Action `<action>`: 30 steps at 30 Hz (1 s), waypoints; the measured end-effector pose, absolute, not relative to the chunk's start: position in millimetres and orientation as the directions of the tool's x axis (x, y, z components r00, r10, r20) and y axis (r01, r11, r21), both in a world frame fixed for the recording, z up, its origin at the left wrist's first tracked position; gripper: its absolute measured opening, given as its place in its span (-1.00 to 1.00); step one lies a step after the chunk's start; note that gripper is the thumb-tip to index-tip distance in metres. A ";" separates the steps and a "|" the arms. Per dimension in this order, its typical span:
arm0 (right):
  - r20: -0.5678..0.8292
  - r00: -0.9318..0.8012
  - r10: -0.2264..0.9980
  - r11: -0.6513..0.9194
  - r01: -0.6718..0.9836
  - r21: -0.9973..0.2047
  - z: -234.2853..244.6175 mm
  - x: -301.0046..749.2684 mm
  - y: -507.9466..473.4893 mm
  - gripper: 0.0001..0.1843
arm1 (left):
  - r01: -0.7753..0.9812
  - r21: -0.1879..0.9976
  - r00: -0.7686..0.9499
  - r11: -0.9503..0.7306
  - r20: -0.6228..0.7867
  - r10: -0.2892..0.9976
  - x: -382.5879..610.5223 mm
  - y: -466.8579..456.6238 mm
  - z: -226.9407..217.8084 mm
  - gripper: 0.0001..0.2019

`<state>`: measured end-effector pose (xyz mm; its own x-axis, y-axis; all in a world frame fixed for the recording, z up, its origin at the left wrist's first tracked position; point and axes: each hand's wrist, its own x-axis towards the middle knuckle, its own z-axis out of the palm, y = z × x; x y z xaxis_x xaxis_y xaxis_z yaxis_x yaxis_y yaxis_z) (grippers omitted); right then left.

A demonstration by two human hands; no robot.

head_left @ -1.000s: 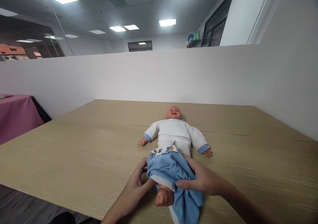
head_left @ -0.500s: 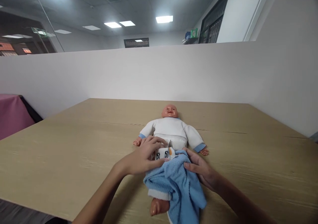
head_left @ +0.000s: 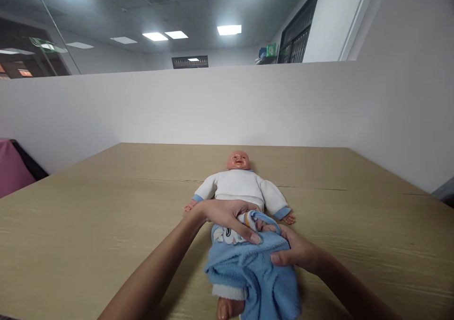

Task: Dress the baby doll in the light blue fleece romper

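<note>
A baby doll (head_left: 239, 182) in a white top with blue cuffs lies on its back, head away from me. Blue terry trousers (head_left: 248, 265) with a white printed patch cover its lower body. One doll foot (head_left: 229, 306) sticks out of the white-cuffed leg on the left; the other leg's cloth hangs loose and its foot is not seen. My left hand (head_left: 230, 218) grips the waistband, thumb on the front, fingertips hidden behind the cloth. At the right side of the waist, my right hand (head_left: 296, 251) pinches the trousers, fingers inside the opening and thumb outside.
The doll lies on a wide wooden table (head_left: 88, 216) with a seam across it. A white partition wall (head_left: 213, 107) rises behind the table. A pink chair back (head_left: 12, 168) stands at the left, and a grey object (head_left: 445, 190) shows at the right edge.
My left hand has moved right across the waist onto the band. The waistband's right part is lifted and held open. My right hand has its fingers further inside. The view has shifted slightly.
</note>
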<state>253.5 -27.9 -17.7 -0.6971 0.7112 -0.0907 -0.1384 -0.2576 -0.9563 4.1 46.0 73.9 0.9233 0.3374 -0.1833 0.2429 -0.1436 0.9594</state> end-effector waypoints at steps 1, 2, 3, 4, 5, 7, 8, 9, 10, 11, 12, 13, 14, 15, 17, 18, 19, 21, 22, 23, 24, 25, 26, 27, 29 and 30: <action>-0.070 -0.685 0.725 -0.260 -0.178 -0.949 -17.6 252.7 -28.1 -0.29 | 0.259 0.954 0.925 -0.150 -0.200 0.324 4.1 47.4 71.0 -0.50; -0.053 -0.679 0.732 -0.261 -0.208 -0.943 -16.4 251.3 -28.6 -0.26 | 0.271 0.951 0.926 -0.148 -0.215 0.310 3.2 49.1 68.0 -0.50; -0.039 -0.679 0.733 -0.261 -0.227 -0.938 -14.5 249.5 -29.3 -0.24 | 0.280 0.950 0.930 -0.134 -0.234 0.284 1.5 51.0 64.8 -0.51; -0.030 -0.684 0.729 -0.263 -0.239 -0.935 -12.1 247.7 -30.0 -0.23 | 0.295 0.949 0.933 -0.115 -0.260 0.248 -0.8 53.2 61.4 -0.52; -0.024 -0.696 0.717 -0.267 -0.243 -0.933 -9.8 246.0 -30.6 -0.22 | 0.314 0.944 0.934 -0.099 -0.289 0.211 -3.3 55.5 58.0 -0.53; -0.038 -0.739 0.673 -0.285 -0.211 -0.935 -6.8 244.4 -31.0 -0.22 | 0.347 0.933 0.932 -0.094 -0.331 0.149 -7.4 59.6 52.4 -0.51; -0.062 -0.766 0.640 -0.299 -0.174 -0.938 -6.8 244.9 -30.7 -0.24 | 0.351 0.931 0.933 -0.097 -0.339 0.123 -8.5 61.0 50.6 -0.50; -0.093 -0.792 0.604 -0.313 -0.128 -0.941 -7.7 246.2 -30.0 -0.26 | 0.345 0.933 0.936 -0.098 -0.335 0.109 -8.6 61.6 49.7 -0.49; -0.131 -0.808 0.575 -0.323 -0.077 -0.943 -9.5 248.1 -29.1 -0.30 | 0.334 0.938 0.940 -0.095 -0.324 0.108 -7.9 61.4 49.9 -0.48; -0.170 -0.815 0.554 -0.333 -0.030 -0.943 -11.9 250.6 -28.1 -0.34 | 0.322 0.942 0.944 -0.093 -0.312 0.110 -6.3 60.5 50.8 -0.47; -0.200 -0.812 0.548 -0.340 0.003 -0.941 -14.6 253.3 -27.1 -0.38 | 0.311 0.946 0.947 -0.092 -0.300 0.110 -4.2 58.9 52.3 -0.48; -0.215 -0.806 0.552 -0.343 0.016 -0.939 -17.4 256.0 -26.2 -0.40 | 0.292 0.952 0.952 -0.091 -0.281 0.118 -1.7 56.9 54.0 -0.51; -0.216 -0.795 0.567 -0.345 0.010 -0.939 -20.0 258.6 -25.6 -0.41 | 0.271 0.959 0.958 -0.087 -0.259 0.123 0.9 54.9 55.6 -0.54; -0.207 -0.781 0.589 -0.346 -0.012 -0.938 -22.6 260.9 -25.2 -0.41 | 0.251 0.964 0.963 -0.082 -0.241 0.121 3.4 53.3 56.7 -0.57; -0.168 -0.741 0.650 -0.344 -0.090 -0.935 -26.8 263.9 -25.1 -0.41 | 0.235 0.970 0.968 -0.061 -0.228 0.106 7.0 51.9 56.6 -0.61; -0.154 -0.709 0.688 -0.347 -0.134 -0.928 -28.5 264.5 -25.3 -0.42 | 0.238 0.970 0.967 -0.048 -0.231 0.108 8.1 52.4 55.3 -0.61; -0.148 -0.675 0.723 -0.352 -0.176 -0.919 -29.9 264.3 -25.8 -0.44 | 0.244 0.969 0.965 -0.035 -0.238 0.111 8.6 53.6 53.5 -0.59; -0.153 -0.616 0.773 -0.368 -0.237 -0.899 -31.2 261.8 -27.0 -0.47 | 0.262 0.965 0.961 -0.029 -0.257 0.102 8.4 56.9 49.2 -0.56; -0.160 -0.601 0.783 -0.376 -0.252 -0.892 -30.9 259.7 -27.8 -0.48 | 0.272 0.962 0.960 -0.036 -0.268 0.085 7.9 58.5 47.4 -0.55; -0.162 -0.598 0.785 -0.379 -0.256 -0.890 -29.8 257.3 -28.5 -0.49 | 0.284 0.958 0.958 -0.044 -0.281 0.059 7.1 59.6 46.1 -0.53; -0.161 -0.603 0.782 -0.377 -0.250 -0.892 -28.0 255.0 -29.1 -0.49 | 0.295 0.954 0.955 -0.049 -0.294 0.031 6.2 60.1 45.3 -0.52; -0.162 -0.615 0.772 -0.377 -0.237 -0.896 -25.4 253.0 -29.8 -0.49 | 0.301 0.953 0.954 -0.047 -0.301 0.012 5.2 60.0 44.9 -0.51; -0.164 -0.640 0.750 -0.379 -0.213 -0.901 -22.1 251.6 -30.4 -0.47 | 0.297 0.954 0.955 -0.036 -0.297 0.013 4.1 59.4 44.8 -0.51; -0.168 -0.676 0.717 -0.381 -0.178 -0.907 -18.3 250.8 -30.9 -0.42 | 0.287 0.958 0.958 -0.022 -0.286 0.029 3.0 58.4 44.8 -0.50; -0.192 -0.757 0.625 -0.388 -0.087 -0.918 -10.5 251.1 -32.0 -0.29 | 0.260 0.966 0.963 -0.001 -0.259 0.079 1.1 56.0 44.6 -0.49; -0.209 -0.790 0.577 -0.390 -0.041 -0.920 -7.0 251.9 -32.5 -0.21 | 0.249 0.969 0.964 0.004 -0.248 0.100 0.5 55.1 44.2 -0.48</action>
